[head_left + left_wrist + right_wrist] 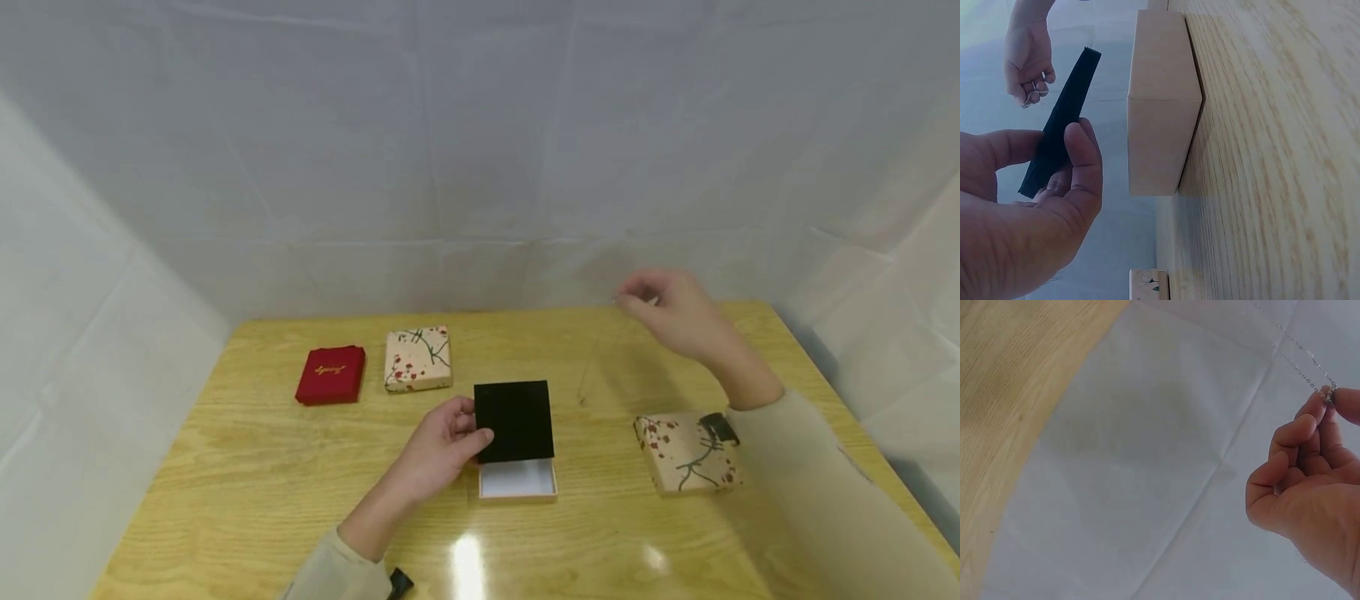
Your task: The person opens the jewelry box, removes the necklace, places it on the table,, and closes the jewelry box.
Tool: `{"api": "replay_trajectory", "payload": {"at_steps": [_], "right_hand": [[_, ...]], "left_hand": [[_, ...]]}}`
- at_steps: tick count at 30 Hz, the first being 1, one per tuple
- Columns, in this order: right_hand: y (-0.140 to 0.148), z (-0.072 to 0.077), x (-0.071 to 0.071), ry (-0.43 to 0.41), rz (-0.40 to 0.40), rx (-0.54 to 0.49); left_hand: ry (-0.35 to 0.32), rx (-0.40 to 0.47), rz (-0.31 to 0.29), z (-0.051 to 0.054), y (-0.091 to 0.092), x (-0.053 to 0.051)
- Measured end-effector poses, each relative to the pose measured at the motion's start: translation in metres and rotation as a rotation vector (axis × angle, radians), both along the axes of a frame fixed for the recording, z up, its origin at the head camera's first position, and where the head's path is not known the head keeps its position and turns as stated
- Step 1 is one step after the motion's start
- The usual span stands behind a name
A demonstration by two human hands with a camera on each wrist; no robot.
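Observation:
My left hand (pixel 438 446) pinches a thin black square pad (pixel 514 421) by its left edge, above an open white-lined box tray (pixel 517 480). In the left wrist view the pad (pixel 1063 122) is seen edge-on and tilted, between the thumb and fingers of my left hand (pixel 1041 200), apart from the box (pixel 1163 100). Raised at the right, my right hand (pixel 675 317) pinches a fine silver chain (pixel 1291 340) between thumb and fingertips. The chain hangs down, with a small pendant (pixel 581 401) at its lower end, right of the pad.
A red box (pixel 331 375) and a floral box (pixel 417 359) lie at the back left of the wooden table (pixel 300 500). Another floral lid or box (pixel 686 454) lies near my right forearm. White sheeting (pixel 480 150) hangs behind and at both sides.

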State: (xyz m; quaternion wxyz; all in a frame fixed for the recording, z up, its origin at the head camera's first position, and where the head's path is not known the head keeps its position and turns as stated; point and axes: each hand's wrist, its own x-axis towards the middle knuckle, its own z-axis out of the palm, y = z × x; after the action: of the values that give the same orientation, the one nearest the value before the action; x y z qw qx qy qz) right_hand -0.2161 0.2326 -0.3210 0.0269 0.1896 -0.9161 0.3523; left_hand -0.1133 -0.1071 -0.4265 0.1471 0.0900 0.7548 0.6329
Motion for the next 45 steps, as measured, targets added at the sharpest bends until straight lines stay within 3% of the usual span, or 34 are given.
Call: {"api": "replay_trajectory", "payload": {"at_steps": [8,15,19,27,36,45], "right_hand": [[-0.004,-0.006,-0.030,-0.004,0.038,-0.049],[-0.019,-0.012,-0.064,0.200,-0.047,-0.064],[-0.023,-0.020,-0.074,0.281,-0.035,-0.064],[-0.022,-0.044,-0.069,0.103,0.053,0.043],[-0.022,-0.058,-0.054,-0.035,0.104,0.069],[-0.019,-0.075,-0.046,-0.071,0.187,0.089]], "left_hand": [[-0.004,0.003,0.004,-0.002,0.000,0.001],[-0.007,0.009,0.000,-0.001,0.000,0.001],[-0.004,0.013,-0.002,0.000,0.001,0.002],[-0.008,0.019,0.005,0.000,0.002,0.001],[-0.006,0.017,0.018,0.001,0.002,0.002],[-0.001,0.018,0.029,0.000,0.001,0.001]]}}
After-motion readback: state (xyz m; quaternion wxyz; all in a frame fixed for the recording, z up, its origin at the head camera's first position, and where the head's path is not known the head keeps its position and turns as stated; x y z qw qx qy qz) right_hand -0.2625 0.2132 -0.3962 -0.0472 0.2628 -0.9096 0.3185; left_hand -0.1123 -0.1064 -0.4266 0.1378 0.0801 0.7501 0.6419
